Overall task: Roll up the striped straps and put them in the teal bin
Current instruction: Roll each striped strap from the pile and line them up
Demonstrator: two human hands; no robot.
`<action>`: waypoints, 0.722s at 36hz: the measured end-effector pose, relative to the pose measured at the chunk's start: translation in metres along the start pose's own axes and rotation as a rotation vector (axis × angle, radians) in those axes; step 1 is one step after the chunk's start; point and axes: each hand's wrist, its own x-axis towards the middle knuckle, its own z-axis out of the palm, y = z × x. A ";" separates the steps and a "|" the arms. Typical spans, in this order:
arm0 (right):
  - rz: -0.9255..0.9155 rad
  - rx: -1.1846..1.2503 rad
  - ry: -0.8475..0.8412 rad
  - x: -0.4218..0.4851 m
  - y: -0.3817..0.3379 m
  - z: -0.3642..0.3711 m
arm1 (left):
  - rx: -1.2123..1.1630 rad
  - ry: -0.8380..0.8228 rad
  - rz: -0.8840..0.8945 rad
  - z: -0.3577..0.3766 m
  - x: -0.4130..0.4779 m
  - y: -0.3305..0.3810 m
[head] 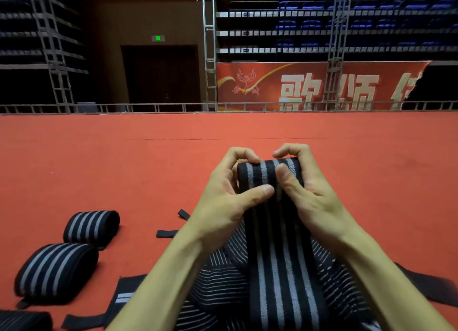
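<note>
Red carpet (99, 157) covers the floor all the way from the bottom edge up to a low metal railing (148, 107). Nearest, a loose pile of striped straps (223, 281) lies between the forearms, black with thin pale lines. A white label (124, 297) sits on one flat strap end at the left, its print too small to read. From the pile one striped strap (280, 268) rises to the hands, its top end wound into a small roll (267, 169). The left hand (223, 197) grips that roll from the left, thumb pressed on the front and fingers curled behind. The right hand (307, 189) grips it from the right in the same way, thumb on the stripes.

To the left, two rolled straps lie on the carpet, the nearer roll (55, 268) just beside the farther roll (91, 225). Two short black tabs (166, 233) lie close to the left wrist.

Beyond the railing hangs a red banner (309, 85) with large pale characters, 歌颂 legible and a third cut off by a torn edge. Above it run rows of blue seats (359, 23), and a green exit sign (158, 38) glows over a dark doorway (161, 75)
</note>
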 end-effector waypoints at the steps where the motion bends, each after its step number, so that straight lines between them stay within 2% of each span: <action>1: -0.011 -0.021 0.003 0.001 0.000 0.001 | -0.013 -0.015 -0.010 0.000 0.000 -0.001; 4: -0.040 -0.060 0.007 0.002 0.000 0.003 | 0.014 0.002 -0.023 -0.001 0.000 0.000; 9: -0.041 -0.007 0.044 0.001 0.004 0.004 | 0.253 -0.020 -0.041 -0.006 0.001 0.009; 13: -0.013 0.014 0.071 0.000 0.004 0.007 | 0.319 -0.020 0.017 -0.008 0.002 0.011; 21: 0.238 0.399 -0.015 0.000 0.002 0.010 | 0.382 -0.007 0.147 -0.009 0.004 0.008; 26: 0.208 0.308 0.089 0.002 0.000 0.014 | 0.415 -0.012 0.172 -0.010 0.004 0.004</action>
